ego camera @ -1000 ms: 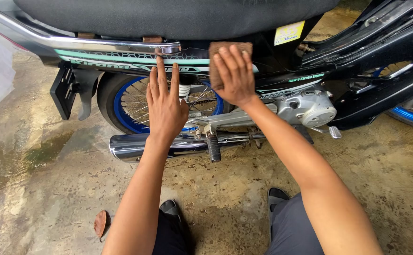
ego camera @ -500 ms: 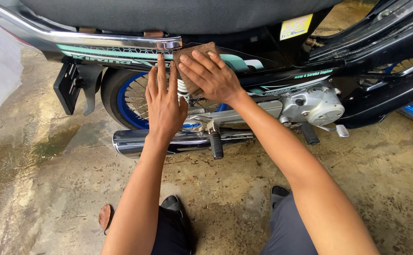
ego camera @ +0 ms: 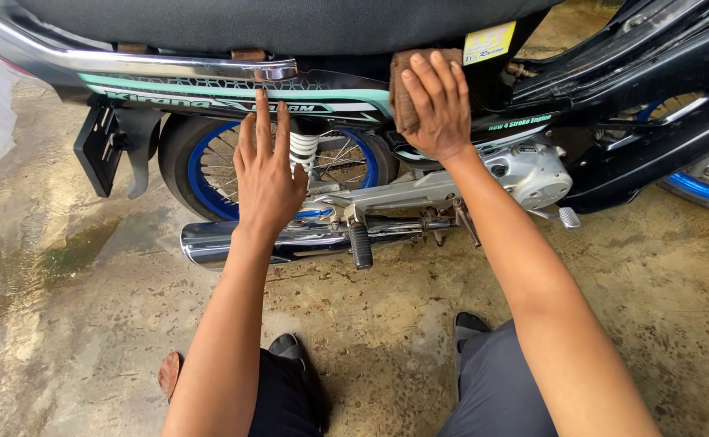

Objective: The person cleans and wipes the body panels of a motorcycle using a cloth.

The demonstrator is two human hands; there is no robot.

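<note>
Right hand (ego camera: 435,105) flat on brown cloth (ego camera: 403,89) against motorcycle side panel (ego camera: 208,93), left hand (ego camera: 267,174) open, fingers straight, grip released.

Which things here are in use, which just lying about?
In use: right hand pressing a brown cloth on the motorbike side panel; left hand flat beside the rear wheel.
Lying about: exhaust pipe, footpeg, number plate holder.
</note>
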